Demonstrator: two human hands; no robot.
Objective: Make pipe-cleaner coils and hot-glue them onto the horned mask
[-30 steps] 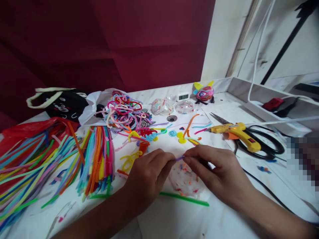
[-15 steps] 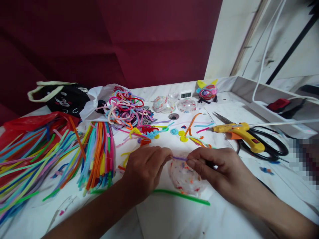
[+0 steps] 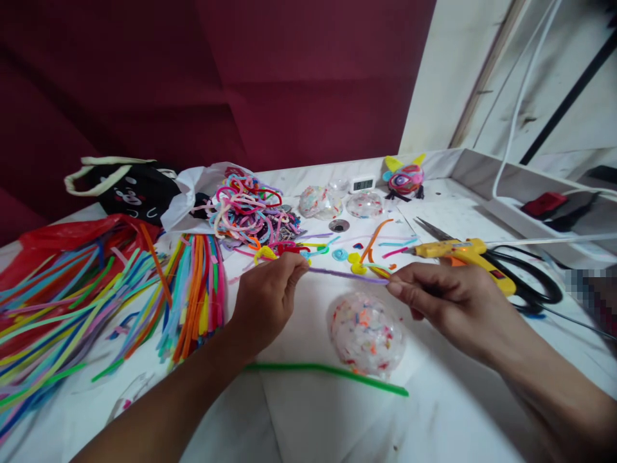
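Observation:
A purple pipe cleaner (image 3: 346, 276) is stretched nearly level between my two hands above the table. My left hand (image 3: 270, 296) pinches its left end, and my right hand (image 3: 436, 292) pinches the other end between thumb and fingers. Below it sits a clear dome (image 3: 367, 334) speckled with coloured bits. Nearer to me lies a long green pipe cleaner (image 3: 332, 370), partly behind my left forearm. Just beyond my hands are a yellow coiled piece (image 3: 357, 265), a light blue coil (image 3: 340, 255) and an orange pipe cleaner (image 3: 376, 239).
Bundled pipe cleaners (image 3: 195, 296) and a red bag (image 3: 87, 231) of more lie left. Behind is a tangled pile (image 3: 245, 209). A yellow glue gun (image 3: 463, 251) rests on black-handled scissors (image 3: 530, 283) at right. Further back stand a small clock (image 3: 362, 184) and a decorated ball (image 3: 405, 179).
My hands have moved apart and farther from me, so more of the purple pipe cleaner shows between them. The speckled dome is now fully uncovered.

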